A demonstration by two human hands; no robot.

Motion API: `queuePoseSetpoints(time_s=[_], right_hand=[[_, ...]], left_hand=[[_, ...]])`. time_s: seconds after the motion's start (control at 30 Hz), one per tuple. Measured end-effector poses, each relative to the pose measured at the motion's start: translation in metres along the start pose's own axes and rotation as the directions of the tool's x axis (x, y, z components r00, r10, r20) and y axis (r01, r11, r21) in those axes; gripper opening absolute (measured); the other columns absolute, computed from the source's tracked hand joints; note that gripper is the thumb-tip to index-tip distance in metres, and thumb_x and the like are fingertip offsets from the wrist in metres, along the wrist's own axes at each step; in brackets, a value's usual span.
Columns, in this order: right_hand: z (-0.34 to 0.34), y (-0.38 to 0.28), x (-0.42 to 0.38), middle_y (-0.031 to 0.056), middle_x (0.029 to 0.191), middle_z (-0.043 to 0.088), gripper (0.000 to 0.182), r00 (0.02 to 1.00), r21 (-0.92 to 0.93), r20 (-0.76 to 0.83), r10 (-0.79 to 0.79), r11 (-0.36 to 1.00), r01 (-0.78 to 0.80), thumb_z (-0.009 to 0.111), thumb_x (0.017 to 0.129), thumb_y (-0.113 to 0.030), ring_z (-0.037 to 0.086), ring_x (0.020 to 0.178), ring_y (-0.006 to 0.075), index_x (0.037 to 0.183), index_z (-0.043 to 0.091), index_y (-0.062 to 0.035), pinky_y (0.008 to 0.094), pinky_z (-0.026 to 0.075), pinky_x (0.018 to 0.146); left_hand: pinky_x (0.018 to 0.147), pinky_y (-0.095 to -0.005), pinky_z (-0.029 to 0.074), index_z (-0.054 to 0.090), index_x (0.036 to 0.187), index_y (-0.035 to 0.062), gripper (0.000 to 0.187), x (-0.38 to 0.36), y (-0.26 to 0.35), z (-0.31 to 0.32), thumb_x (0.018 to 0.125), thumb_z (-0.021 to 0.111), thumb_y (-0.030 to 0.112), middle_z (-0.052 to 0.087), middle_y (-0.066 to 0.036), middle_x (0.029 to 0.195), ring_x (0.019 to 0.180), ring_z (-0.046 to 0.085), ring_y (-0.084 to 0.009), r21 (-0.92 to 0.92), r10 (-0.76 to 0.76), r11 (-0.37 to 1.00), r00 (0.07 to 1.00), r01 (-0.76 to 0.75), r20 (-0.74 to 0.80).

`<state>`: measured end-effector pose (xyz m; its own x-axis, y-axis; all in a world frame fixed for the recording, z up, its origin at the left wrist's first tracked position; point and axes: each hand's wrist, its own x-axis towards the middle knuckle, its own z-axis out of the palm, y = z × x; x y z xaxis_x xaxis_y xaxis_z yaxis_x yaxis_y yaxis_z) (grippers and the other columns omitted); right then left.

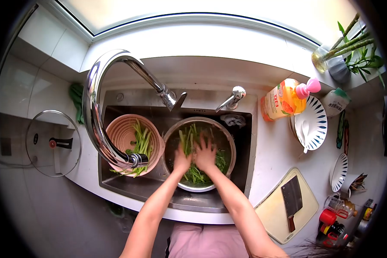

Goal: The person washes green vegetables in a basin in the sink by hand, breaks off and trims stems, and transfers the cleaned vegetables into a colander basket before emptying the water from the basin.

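Both hands are inside a round metal basin (233, 148) of water and leafy green stalks (197, 175), set in the sink. My left hand (182, 161) is at the left of the basin, its fingers partly hidden and curled against a bunch of upright green stalks (187, 139). Beside it, my right hand (205, 155) has its fingers spread over the water and greens. A pink colander (116, 134) to the left contains more green stalks (142, 142).
A curved chrome faucet (92, 101) arches over the colander. Right of the sink are an orange soap bottle (277, 103), a patterned bowl (316, 124), and a cleaver (292, 195) on a cutting board (268, 215). A glass lid (36, 142) is at the left.
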<state>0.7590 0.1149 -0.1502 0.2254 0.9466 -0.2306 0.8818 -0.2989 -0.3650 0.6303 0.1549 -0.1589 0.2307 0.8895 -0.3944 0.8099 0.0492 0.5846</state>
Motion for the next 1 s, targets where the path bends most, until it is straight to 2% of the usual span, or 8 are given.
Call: queuePoseSetpoints(time_s=[0.07,0.2,0.27,0.37,0.53,0.63,0.9,1.0], right_hand=[[-0.004,0.003,-0.002,0.0127,0.152,0.020,0.050,0.961,-0.037,0.190,-0.202,0.976,0.213,0.055,0.080,-0.029,0.012,0.139,0.0399,0.128,0.055,-0.0144,0.0589,0.021,0.107],[0.019,0.032,0.005,0.0130,0.148,0.028,0.044,0.930,-0.180,-0.201,-0.307,0.945,0.273,0.056,0.079,-0.022,0.025,0.134,0.0395,0.120,0.059,-0.0080,0.0552,0.027,0.105],[0.002,0.006,-0.004,0.0130,0.147,0.030,0.042,0.997,0.061,0.059,0.053,0.997,-0.056,0.058,0.077,-0.019,0.030,0.130,0.0376,0.118,0.060,-0.0067,0.0537,0.028,0.104],[-0.022,0.018,0.005,0.0191,0.135,0.038,0.027,0.996,0.216,-0.089,-0.008,0.976,0.027,0.057,0.078,-0.017,0.041,0.117,0.0375,0.101,0.060,-0.0043,0.0495,0.037,0.095],[0.030,0.025,0.033,0.0261,0.123,0.044,0.044,0.848,0.604,-0.245,0.470,0.758,-0.246,0.050,0.090,-0.036,0.044,0.112,0.0442,0.112,0.044,0.0015,0.0490,0.040,0.089],[0.053,0.013,0.050,0.0284,0.123,0.047,0.054,0.924,0.724,0.087,0.372,0.614,-0.315,0.049,0.090,-0.046,0.044,0.115,0.0463,0.119,0.041,-0.0007,0.0497,0.040,0.090],[-0.079,-0.058,0.013,0.0244,0.088,0.062,0.042,0.934,0.487,-0.146,0.325,0.846,-0.218,0.050,0.089,-0.047,0.060,0.084,0.0456,0.097,0.052,-0.0051,0.0548,0.046,0.072],[-0.063,-0.029,0.041,0.0223,0.088,0.064,0.037,0.875,0.446,-0.075,0.478,0.801,-0.400,0.048,0.091,-0.043,0.062,0.081,0.0437,0.097,0.054,-0.0069,0.0540,0.047,0.070]], left_hand=[[0.100,-0.0464,0.037,0.020,0.144,0.0073,0.073,0.002,-0.013,0.016,0.081,0.057,0.013,0.032,-0.032,0.137,0.119,0.043,-0.0478,0.033,0.053,0.998,0.989,-0.058,0.138],[0.097,-0.0456,0.040,0.040,0.133,0.0058,0.052,0.020,-0.009,-0.022,0.082,0.050,0.003,0.045,-0.027,0.129,0.118,0.046,-0.0417,0.162,-0.116,0.982,0.986,0.096,0.117],[0.097,-0.0450,0.039,0.040,0.132,0.0056,0.053,0.016,0.000,-0.027,0.081,0.047,-0.004,0.048,-0.025,0.127,0.119,0.045,-0.0406,0.097,-0.180,0.979,0.983,0.177,0.024],[0.100,-0.0417,0.037,0.038,0.135,0.0059,0.053,0.017,-0.007,-0.022,0.084,0.048,0.000,0.047,-0.021,0.130,0.122,0.044,-0.0364,-0.032,-0.061,0.998,0.997,0.063,0.050],[0.101,-0.0365,0.035,0.033,0.141,0.0083,0.062,0.042,-0.034,0.021,0.095,0.040,0.050,0.043,-0.011,0.139,0.124,0.043,-0.0263,-0.893,-0.227,0.246,0.918,0.377,0.325],[0.102,-0.0370,0.036,0.035,0.140,0.0103,0.068,0.023,0.037,-0.002,0.094,0.034,0.060,0.045,-0.010,0.137,0.124,0.044,-0.0242,-0.847,-0.134,0.157,0.860,0.508,0.491],[0.095,-0.0391,0.043,0.049,0.127,0.0097,0.053,0.027,0.035,0.021,0.097,0.031,0.051,0.056,-0.009,0.121,0.110,0.054,-0.0229,-0.847,0.064,-0.185,0.866,0.499,0.496],[0.072,-0.0327,0.052,0.054,0.117,0.0072,0.044,0.013,0.056,-0.002,0.098,0.038,0.044,0.061,-0.009,0.101,0.088,0.061,-0.0200,-0.900,-0.192,0.016,0.884,0.436,0.425]])
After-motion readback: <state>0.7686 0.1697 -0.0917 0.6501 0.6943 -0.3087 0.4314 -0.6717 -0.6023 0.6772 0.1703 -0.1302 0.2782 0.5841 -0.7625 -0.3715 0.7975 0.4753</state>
